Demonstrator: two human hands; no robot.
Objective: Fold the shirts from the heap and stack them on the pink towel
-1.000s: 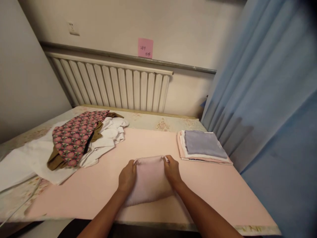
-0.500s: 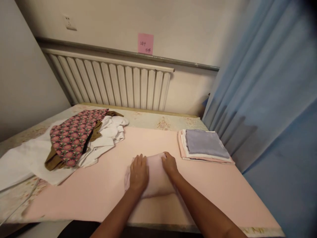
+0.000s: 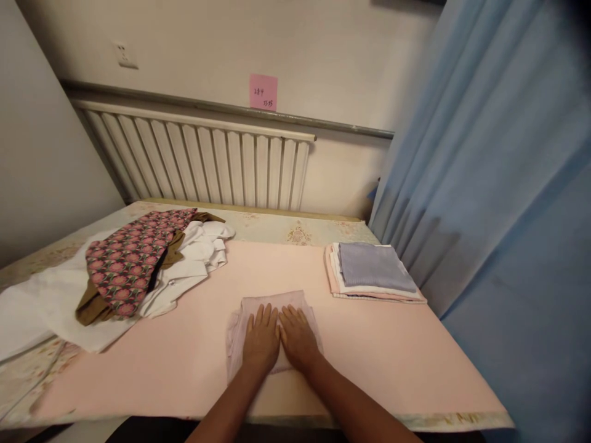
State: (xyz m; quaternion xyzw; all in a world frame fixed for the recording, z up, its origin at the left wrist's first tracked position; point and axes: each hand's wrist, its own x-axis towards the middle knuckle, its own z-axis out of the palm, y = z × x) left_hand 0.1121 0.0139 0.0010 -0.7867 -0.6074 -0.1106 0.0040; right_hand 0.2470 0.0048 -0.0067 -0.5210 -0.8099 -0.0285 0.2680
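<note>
A pale lilac folded garment (image 3: pixel 295 299) lies on the pink cloth (image 3: pixel 184 363) that covers the near part of the table. My left hand (image 3: pixel 261 338) rests flat on the middle of the garment, fingers stretched out and pointing away from me. Close beside it, my right hand (image 3: pixel 297 335) also presses flat on the fabric, the two thumbs about touching. Loose edges of the garment stick out at its left side. Its near part is partly hidden under my hands and wrists.
A neat stack of folded clothes (image 3: pixel 373 267), blue-grey on top, sits at the right. At the left is a loose heap with a floral-print garment (image 3: pixel 133 258) and white garments (image 3: pixel 60 295). A blue curtain (image 3: pixel 462 184) hangs on the right; a radiator (image 3: pixel 198 154) stands behind.
My right hand has moved left from the garment's far right edge onto its middle, next to my left hand, and its fingers have flattened out. The view has shifted slightly.
</note>
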